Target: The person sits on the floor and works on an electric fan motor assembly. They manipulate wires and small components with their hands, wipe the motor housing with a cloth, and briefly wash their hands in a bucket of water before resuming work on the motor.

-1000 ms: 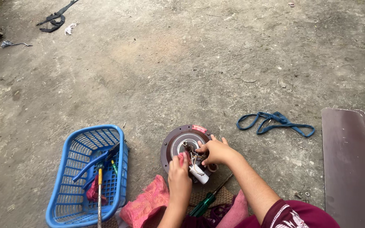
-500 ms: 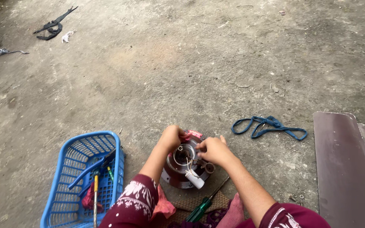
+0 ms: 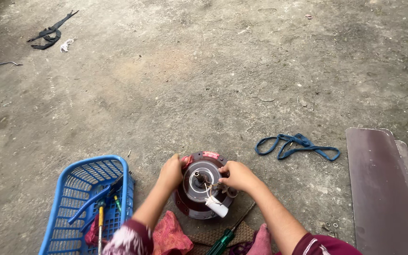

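Both hands (image 3: 172, 171) (image 3: 237, 175) grip a round maroon motor (image 3: 203, 189).

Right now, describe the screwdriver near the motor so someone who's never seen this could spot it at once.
Start at the round dark-red fan motor on the concrete floor, gripped by the left hand and right hand. Just below its right edge, toward the person, a screwdriver lies slanted on a brown mat. Its translucent green handle sets it apart from the pink cloth beside it.

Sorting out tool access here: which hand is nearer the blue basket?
Left. The left hand grips the round motor housing's near-left edge, just right of the blue basket. The right hand sits on the housing's far side.
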